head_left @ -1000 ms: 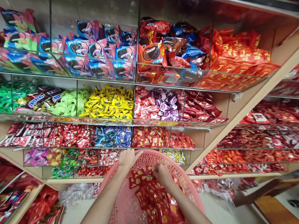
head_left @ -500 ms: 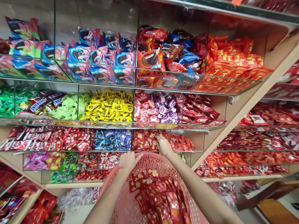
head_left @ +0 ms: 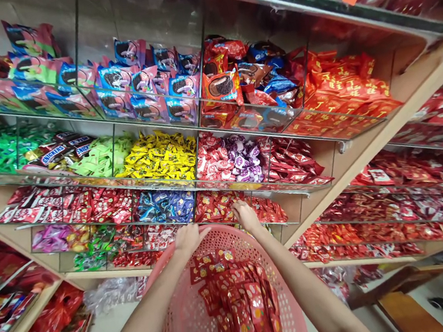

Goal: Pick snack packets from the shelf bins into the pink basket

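Note:
My left hand [head_left: 187, 238] is closed over the far rim of a pink perforated plastic basket [head_left: 177, 309], with the thumb pointing right. Inside the basket lies a pile of small red candy packets [head_left: 241, 302] with printed spots. My right hand [head_left: 245, 216] reaches past the rim to the front of a low shelf bin of matching red packets [head_left: 215, 206]. Its fingers are curled at the packets, and what they hold, if anything, is hidden.
Clear-fronted shelves hold yellow-wrapped candies [head_left: 160, 159], blue packets [head_left: 166, 207], purple-and-white candies [head_left: 244, 158] and Snickers bars [head_left: 54, 151]. More red candies [head_left: 394, 205] fill shelves at the right. A wooden stool [head_left: 408, 312] stands low at the right.
My right hand has shifted slightly right and down at the front of the red packet bin. My left hand stays on the basket rim, and the packets inside look the same.

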The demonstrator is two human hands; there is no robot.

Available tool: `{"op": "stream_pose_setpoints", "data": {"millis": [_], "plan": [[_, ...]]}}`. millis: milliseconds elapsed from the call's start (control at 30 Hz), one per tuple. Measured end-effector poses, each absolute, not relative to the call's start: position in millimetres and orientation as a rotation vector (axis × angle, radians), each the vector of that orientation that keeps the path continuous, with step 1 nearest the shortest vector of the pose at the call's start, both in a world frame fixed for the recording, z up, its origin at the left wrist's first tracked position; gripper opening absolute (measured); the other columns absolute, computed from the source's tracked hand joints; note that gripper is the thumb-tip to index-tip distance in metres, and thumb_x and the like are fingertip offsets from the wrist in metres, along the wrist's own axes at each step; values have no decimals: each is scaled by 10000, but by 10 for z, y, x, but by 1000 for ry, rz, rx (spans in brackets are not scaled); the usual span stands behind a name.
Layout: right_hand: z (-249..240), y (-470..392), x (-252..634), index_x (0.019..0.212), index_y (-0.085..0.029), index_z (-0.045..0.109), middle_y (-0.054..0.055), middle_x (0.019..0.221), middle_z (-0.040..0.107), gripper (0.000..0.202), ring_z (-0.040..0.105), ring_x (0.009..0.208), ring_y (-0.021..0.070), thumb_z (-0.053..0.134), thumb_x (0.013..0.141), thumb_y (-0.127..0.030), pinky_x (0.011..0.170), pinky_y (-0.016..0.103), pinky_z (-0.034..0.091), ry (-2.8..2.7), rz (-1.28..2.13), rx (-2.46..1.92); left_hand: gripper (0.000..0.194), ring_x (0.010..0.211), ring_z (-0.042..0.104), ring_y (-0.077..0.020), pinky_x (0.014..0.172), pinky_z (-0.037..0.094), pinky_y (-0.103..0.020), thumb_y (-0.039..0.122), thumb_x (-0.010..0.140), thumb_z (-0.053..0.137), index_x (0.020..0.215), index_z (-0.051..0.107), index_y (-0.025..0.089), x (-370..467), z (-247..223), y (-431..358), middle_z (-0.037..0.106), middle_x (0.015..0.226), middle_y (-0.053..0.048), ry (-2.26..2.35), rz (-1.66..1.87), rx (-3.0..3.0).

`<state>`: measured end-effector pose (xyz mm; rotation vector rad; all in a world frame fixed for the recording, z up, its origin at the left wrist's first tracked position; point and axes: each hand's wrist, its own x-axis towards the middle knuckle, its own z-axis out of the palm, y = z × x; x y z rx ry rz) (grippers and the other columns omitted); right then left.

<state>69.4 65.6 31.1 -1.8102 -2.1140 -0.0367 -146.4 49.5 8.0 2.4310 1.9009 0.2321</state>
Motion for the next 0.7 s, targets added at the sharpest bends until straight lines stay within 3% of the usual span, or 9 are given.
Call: {"op": "stream_pose_setpoints", "data": {"millis": [167, 300, 500, 700], "plan": [[511, 391, 635, 895, -185, 582, 67, 844, 536, 255, 475, 818, 159, 343, 839, -252, 706, 252, 363, -1981, -61, -1586, 747, 790, 575, -264, 688, 408, -359, 653, 725, 117, 825, 627, 116, -1458, 97, 489, 613, 784, -159, 1903, 208, 2398], [497, 112, 533, 847, -172, 590, 59, 798, 560, 241, 500, 722, 144, 374, 817, -273, 665, 251, 376, -1804, 150, -1445, 756, 777, 578, -262, 674, 411, -348, 662, 718, 108, 808, 627, 118, -1454, 95, 487, 616, 769, -151, 1915, 220, 2395], [-160, -40, 398, 509, -170, 488, -23, 457, 457, 251, 404, 442, 99, 427, 712, -305, 430, 207, 297, -1605, 747, -1573, 750, 775, 576, -262, 673, 409, -353, 652, 726, 108, 813, 619, 111, -1450, 62, 496, 612, 779, -153, 1925, 229, 2419], [-541, -5, 246, 462, -189, 432, -41, 373, 427, 239, 366, 345, 84, 438, 663, -318, 362, 202, 278, -1378, 1052, -1709, 742, 779, 575, -265, 676, 408, -361, 648, 728, 111, 803, 620, 114, -1446, 61, 502, 611, 783, -151, 1932, 223, 2418]]}}
